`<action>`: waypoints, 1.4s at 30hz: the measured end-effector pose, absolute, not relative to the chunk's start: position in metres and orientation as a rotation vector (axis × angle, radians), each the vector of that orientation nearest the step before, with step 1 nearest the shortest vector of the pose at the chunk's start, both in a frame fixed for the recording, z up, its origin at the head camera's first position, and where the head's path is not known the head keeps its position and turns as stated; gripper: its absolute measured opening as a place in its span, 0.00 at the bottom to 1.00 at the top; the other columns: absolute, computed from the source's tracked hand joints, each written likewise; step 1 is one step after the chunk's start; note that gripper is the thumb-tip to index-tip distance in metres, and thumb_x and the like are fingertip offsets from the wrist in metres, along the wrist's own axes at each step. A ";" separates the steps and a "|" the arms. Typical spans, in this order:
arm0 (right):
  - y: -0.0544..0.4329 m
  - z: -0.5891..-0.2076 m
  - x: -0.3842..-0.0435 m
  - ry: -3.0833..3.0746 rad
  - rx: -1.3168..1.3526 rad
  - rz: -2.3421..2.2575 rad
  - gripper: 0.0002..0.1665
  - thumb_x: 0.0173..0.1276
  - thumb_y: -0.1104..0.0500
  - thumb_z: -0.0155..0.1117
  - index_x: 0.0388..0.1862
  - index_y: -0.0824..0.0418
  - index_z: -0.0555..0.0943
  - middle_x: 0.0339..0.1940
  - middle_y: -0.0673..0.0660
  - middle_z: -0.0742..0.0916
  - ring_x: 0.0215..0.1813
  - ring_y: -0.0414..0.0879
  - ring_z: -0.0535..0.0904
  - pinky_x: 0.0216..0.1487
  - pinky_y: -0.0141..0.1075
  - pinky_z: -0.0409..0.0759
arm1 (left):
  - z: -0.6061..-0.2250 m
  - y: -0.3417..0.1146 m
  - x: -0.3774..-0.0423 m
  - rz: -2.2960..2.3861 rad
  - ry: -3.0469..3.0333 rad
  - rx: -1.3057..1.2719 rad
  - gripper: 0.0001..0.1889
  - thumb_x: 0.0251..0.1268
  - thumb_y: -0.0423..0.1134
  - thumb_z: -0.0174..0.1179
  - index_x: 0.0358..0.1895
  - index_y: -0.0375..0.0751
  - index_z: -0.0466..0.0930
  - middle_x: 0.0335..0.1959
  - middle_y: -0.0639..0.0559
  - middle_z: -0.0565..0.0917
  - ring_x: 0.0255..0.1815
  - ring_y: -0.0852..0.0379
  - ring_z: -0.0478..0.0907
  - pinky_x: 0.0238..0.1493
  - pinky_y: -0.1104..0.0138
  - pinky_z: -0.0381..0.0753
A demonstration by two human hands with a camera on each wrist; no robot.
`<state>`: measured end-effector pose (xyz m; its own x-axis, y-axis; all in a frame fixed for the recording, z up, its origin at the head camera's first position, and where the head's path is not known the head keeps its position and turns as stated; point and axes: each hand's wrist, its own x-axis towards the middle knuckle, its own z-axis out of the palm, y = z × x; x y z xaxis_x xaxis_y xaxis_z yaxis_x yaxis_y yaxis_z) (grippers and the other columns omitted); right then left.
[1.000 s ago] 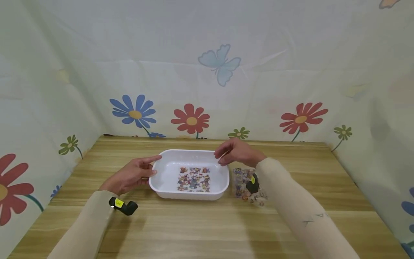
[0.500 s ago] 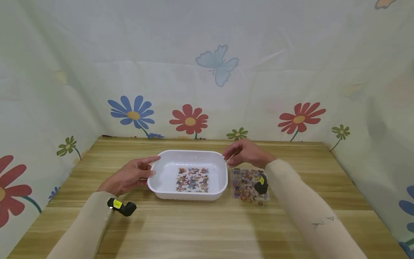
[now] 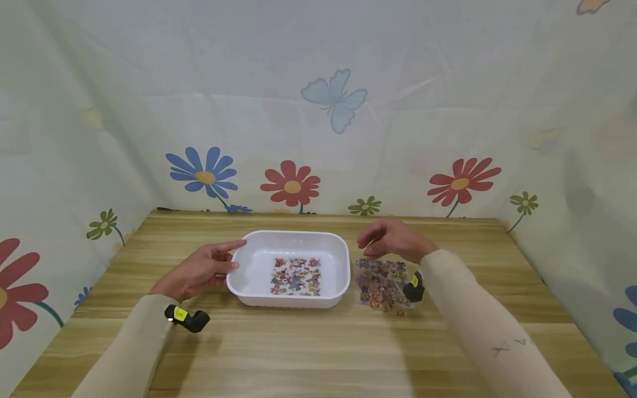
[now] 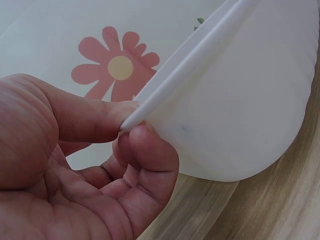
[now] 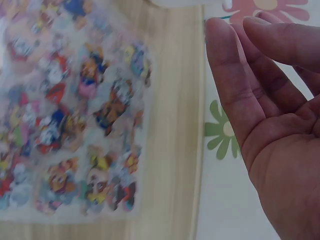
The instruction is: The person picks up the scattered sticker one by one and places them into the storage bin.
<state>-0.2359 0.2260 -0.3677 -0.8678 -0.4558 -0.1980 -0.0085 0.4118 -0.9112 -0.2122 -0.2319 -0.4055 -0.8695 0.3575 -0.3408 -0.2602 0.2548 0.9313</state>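
Note:
A white, rounded rectangular plastic tray (image 3: 318, 301) sits on the wooden table. Inside it lies a sheet of small colourful cartoon stickers (image 3: 297, 276). My left hand (image 3: 199, 269) grips the tray's left end; in the left wrist view, thumb and curled fingers pinch the rim (image 4: 170, 82). To the right of the tray lies a transparent sheet (image 3: 383, 284) covered with similar cartoon figures. Just beyond its far edge hovers my right hand (image 3: 395, 240), fingers loosely bent. In the right wrist view nothing shows between those fingers, and the figured sheet (image 5: 65, 125) fills the left side.
The wooden table (image 3: 288, 354) ends at the back against a pale curtain (image 3: 239, 121) printed with flowers and a butterfly. More of this cloth hangs along both sides. A black wrist camera (image 3: 189, 319) is strapped to the left sleeve, another (image 3: 414, 287) to the right.
My right hand has moved right, from over the tray's far right corner to behind the transparent sheet, uncovering more of it. The left hand keeps its grip on the tray.

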 end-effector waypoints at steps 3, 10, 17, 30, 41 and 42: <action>0.232 -0.372 -0.234 2.267 -0.388 -1.438 0.16 0.68 0.71 0.67 0.55 0.72 0.84 0.53 0.72 0.87 0.52 0.64 0.88 0.56 0.54 0.88 | -0.407 -0.233 -0.213 1.657 2.038 0.091 0.37 0.76 0.32 0.60 0.83 0.47 0.56 0.48 0.46 0.70 0.50 0.48 0.78 0.51 0.63 0.89; 0.248 -0.382 -0.232 2.349 -0.380 -1.354 0.17 0.70 0.70 0.65 0.56 0.72 0.84 0.55 0.74 0.85 0.49 0.56 0.87 0.55 0.49 0.89 | -0.408 -0.233 -0.213 1.655 2.042 0.098 0.36 0.77 0.31 0.58 0.83 0.47 0.56 0.47 0.46 0.70 0.50 0.47 0.78 0.50 0.62 0.89; 0.263 -0.390 -0.228 2.440 -0.361 -1.271 0.17 0.66 0.70 0.67 0.53 0.73 0.85 0.51 0.70 0.88 0.47 0.52 0.86 0.49 0.44 0.89 | -0.409 -0.233 -0.213 1.649 2.046 0.109 0.36 0.77 0.31 0.58 0.84 0.47 0.56 0.48 0.45 0.70 0.50 0.47 0.78 0.50 0.63 0.89; 0.276 -0.395 -0.225 2.681 -0.320 -0.824 0.11 0.62 0.68 0.73 0.45 0.65 0.89 0.41 0.59 0.90 0.44 0.48 0.84 0.51 0.44 0.86 | -0.409 -0.234 -0.214 1.660 2.028 0.090 0.37 0.76 0.32 0.60 0.84 0.47 0.57 0.48 0.46 0.74 0.49 0.48 0.79 0.49 0.64 0.89; 0.269 -0.407 -0.223 2.772 -0.324 -0.623 0.05 0.58 0.67 0.76 0.31 0.62 0.86 0.32 0.56 0.87 0.37 0.48 0.79 0.42 0.40 0.80 | -0.408 -0.233 -0.214 1.657 2.027 0.084 0.37 0.76 0.33 0.60 0.84 0.49 0.57 0.52 0.43 0.74 0.50 0.48 0.79 0.51 0.63 0.89; 0.269 -0.408 -0.222 2.777 -0.331 -0.620 0.05 0.58 0.67 0.75 0.30 0.62 0.86 0.31 0.55 0.87 0.36 0.47 0.79 0.42 0.40 0.81 | -0.408 -0.234 -0.213 1.659 2.027 0.084 0.37 0.76 0.33 0.60 0.84 0.49 0.56 0.51 0.43 0.74 0.50 0.48 0.79 0.51 0.63 0.89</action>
